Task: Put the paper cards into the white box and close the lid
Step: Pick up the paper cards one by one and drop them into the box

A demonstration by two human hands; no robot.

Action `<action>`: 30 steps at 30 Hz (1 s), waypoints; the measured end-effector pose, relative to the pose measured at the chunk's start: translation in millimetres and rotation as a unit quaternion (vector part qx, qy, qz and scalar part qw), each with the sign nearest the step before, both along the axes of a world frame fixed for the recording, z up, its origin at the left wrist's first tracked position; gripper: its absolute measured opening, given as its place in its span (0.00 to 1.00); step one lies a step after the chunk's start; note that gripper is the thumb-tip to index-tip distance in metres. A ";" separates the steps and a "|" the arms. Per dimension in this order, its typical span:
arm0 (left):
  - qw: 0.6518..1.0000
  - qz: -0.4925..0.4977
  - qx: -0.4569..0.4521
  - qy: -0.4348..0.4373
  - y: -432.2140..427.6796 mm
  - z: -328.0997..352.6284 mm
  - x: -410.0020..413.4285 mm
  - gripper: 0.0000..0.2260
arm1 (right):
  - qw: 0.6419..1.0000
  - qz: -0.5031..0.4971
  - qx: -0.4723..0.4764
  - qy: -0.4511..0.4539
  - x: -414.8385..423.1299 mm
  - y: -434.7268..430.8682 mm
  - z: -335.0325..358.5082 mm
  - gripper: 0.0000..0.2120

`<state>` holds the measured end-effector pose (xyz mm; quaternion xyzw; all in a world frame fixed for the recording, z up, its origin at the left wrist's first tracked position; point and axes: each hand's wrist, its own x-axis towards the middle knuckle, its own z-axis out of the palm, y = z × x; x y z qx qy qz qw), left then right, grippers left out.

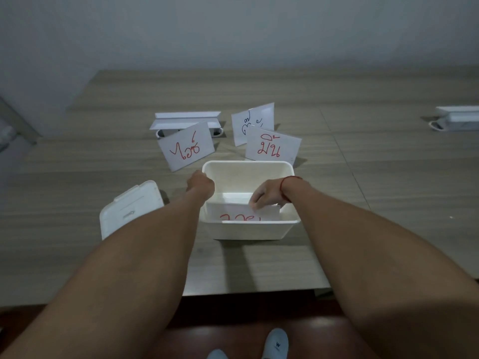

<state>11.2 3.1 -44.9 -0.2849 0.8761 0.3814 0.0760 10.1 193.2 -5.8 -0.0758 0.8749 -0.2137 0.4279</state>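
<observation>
The white box (248, 230) stands open on the table's near middle. Inside it my right hand (268, 195) pinches the top edge of a paper card with red writing (241, 215), which stands against the near wall. My left hand (201, 181) grips the box's left rim at its far corner. The white lid (131, 208) lies to the left of the box. Three more cards stand behind the box: one with red writing (186, 146) at the left, one with red writing (272, 145) at the right, and one with black writing (252, 123) behind that.
A white folded stand (185, 120) sits behind the left card. Another white object (456, 117) lies at the far right of the wooden table (363, 190). The table's near edge runs below my forearms; my shoes show beneath it.
</observation>
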 end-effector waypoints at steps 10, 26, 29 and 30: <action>0.999 0.000 -0.024 -0.025 4.4 0.1 -23.4 0.18 | 0.988 -0.073 -0.005 0.134 -33.4 3.1 16.6 0.16; 0.988 0.064 -0.134 0.041 12.6 -9.3 -76.8 0.18 | 0.904 -0.192 0.135 0.357 -154.2 22.1 -26.3 0.15; 0.986 0.062 -0.147 0.051 11.7 -14.3 -82.5 0.19 | 0.897 -0.214 0.136 0.363 -163.7 18.6 -31.8 0.15; 0.985 0.059 -0.150 0.054 11.6 -15.6 -83.0 0.19 | 0.894 -0.228 0.135 0.361 -166.6 17.7 -32.3 0.16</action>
